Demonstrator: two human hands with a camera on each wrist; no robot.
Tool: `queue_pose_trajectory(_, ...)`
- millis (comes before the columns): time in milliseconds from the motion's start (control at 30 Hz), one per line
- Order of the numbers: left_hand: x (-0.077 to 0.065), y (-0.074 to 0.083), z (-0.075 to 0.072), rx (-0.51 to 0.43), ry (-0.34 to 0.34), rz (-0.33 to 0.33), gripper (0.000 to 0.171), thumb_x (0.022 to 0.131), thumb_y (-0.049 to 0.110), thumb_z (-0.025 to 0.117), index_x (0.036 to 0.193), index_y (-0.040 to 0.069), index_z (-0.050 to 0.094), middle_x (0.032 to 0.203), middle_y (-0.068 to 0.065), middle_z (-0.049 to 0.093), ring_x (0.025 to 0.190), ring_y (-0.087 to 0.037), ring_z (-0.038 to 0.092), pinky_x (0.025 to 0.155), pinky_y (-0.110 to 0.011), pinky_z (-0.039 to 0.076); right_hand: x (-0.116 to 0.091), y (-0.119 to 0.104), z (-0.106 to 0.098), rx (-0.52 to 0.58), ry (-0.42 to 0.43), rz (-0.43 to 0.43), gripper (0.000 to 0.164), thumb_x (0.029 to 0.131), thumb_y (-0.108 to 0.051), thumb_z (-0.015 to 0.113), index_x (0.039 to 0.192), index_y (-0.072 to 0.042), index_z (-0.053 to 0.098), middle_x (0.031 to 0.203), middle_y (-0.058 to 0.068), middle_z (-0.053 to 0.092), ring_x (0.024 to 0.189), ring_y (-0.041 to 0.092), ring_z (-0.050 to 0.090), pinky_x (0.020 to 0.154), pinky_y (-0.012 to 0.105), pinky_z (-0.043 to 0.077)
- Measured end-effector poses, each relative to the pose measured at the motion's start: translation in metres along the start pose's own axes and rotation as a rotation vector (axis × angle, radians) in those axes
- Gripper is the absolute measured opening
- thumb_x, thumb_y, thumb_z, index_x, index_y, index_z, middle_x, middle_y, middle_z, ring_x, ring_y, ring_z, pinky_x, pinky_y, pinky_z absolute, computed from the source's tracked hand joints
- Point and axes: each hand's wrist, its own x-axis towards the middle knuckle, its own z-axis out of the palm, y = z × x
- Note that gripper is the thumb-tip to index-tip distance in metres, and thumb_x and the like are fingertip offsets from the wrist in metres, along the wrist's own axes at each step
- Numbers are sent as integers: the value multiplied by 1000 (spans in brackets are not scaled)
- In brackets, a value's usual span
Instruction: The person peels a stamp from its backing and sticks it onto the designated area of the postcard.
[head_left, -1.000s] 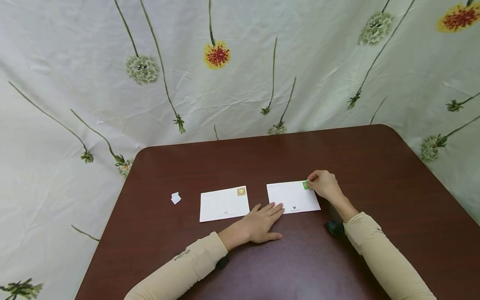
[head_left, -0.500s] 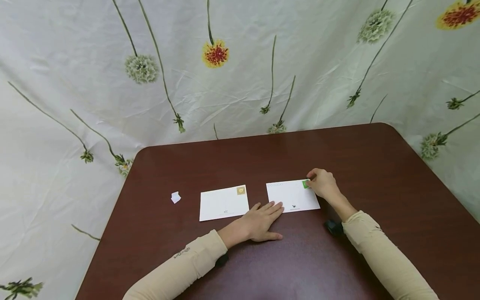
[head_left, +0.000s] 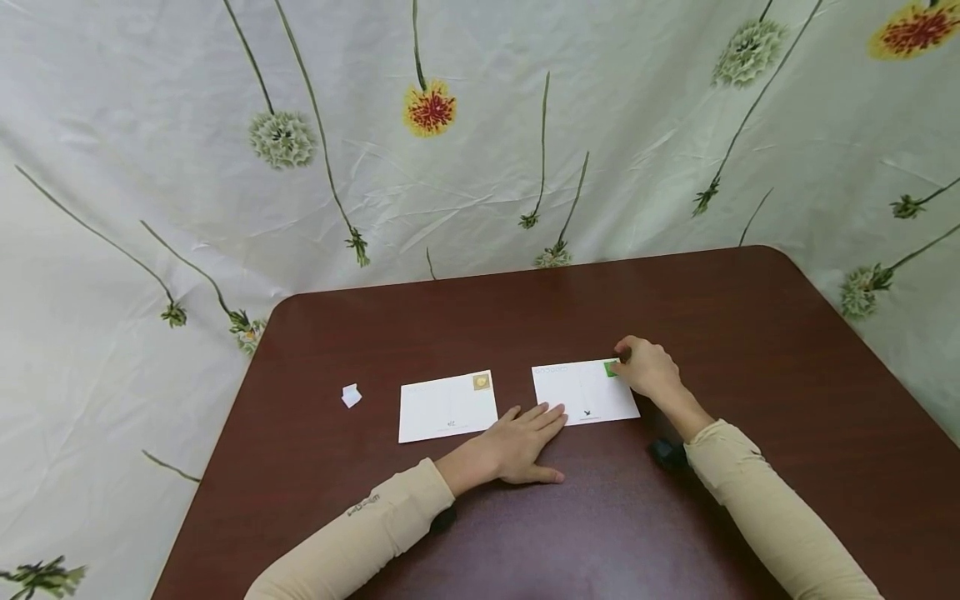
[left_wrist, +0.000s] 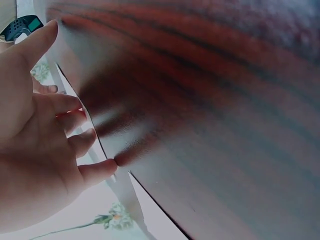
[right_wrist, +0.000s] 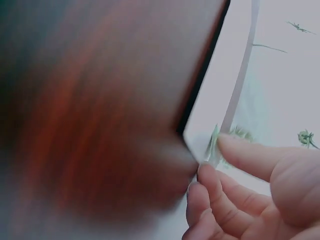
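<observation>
Two white cards lie on the table, each with a stamp in its upper right corner. My left hand [head_left: 521, 448] is spread flat, its fingertips resting on the lower left edge of the right card [head_left: 577, 392]. At that card's upper right corner, my right hand [head_left: 651, 367] pinches the green stamp [head_left: 610, 367] between thumb and curled fingers. The right wrist view shows the stamp [right_wrist: 214, 142] edge-on against the thumb, partly hidden. The left card [head_left: 448, 407] bears a gold-brown stamp [head_left: 481, 382] and lies just beyond my left wrist.
A small white paper scrap [head_left: 351, 395] lies on the dark red-brown table [head_left: 480, 312], left of the cards. Behind the table's far edge hangs a pale cloth [head_left: 480, 183] printed with flowers. A black wristband [left_wrist: 22, 26] shows in the left wrist view.
The right hand's fingers have shifted slightly at the green stamp, and a dark gap now shows between thumb and forefinger. The left hand and both cards keep their places.
</observation>
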Motion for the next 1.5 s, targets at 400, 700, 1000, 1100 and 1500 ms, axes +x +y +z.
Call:
queue_pose_trajectory(400, -2, 0, -2, 12, -41, 5, 86, 89, 64, 48, 153, 15, 18, 158, 2, 11, 143, -15, 9, 112, -43, 18, 0, 18, -3, -189, 45, -191, 61, 96, -39, 54, 138, 4, 41, 139, 34, 31, 125, 53, 29, 96, 64, 29)
queue_pose_trajectory(700, -2, 1, -4, -9, -56, -7, 86, 89, 64, 49, 153, 16, 18, 158, 3, 11, 143, -14, 9, 112, -43, 17, 7, 24, -4, -303, -95, -225, 77, 97, -51, 46, 147, 4, 25, 150, 33, 15, 135, 52, 11, 107, 62, 10)
queue_pose_trajectory(1000, 0, 1, -4, 2, -58, -18, 88, 88, 64, 51, 153, 16, 18, 158, 4, 11, 143, -13, 9, 112, -42, 18, 13, 26, 2, -255, -95, -200, 73, 99, -47, 43, 147, 5, 23, 148, 34, 17, 133, 53, 13, 104, 64, 15)
queue_pose_trajectory(1100, 0, 1, -4, 0, -55, -17, 88, 87, 64, 52, 153, 16, 18, 158, 4, 11, 143, -13, 9, 112, -41, 18, 15, 29, 1, -244, -96, -185, 71, 100, -45, 40, 148, 4, 21, 148, 33, 14, 133, 53, 11, 104, 65, 14)
queue_pose_trajectory(1500, 0, 1, -3, 0, -54, -21, 87, 88, 65, 50, 153, 17, 18, 158, 4, 11, 143, -13, 10, 112, -41, 18, 16, 35, 3, -248, -67, -319, 69, 100, -47, 41, 146, 2, 29, 148, 31, 19, 133, 52, 16, 103, 65, 15)
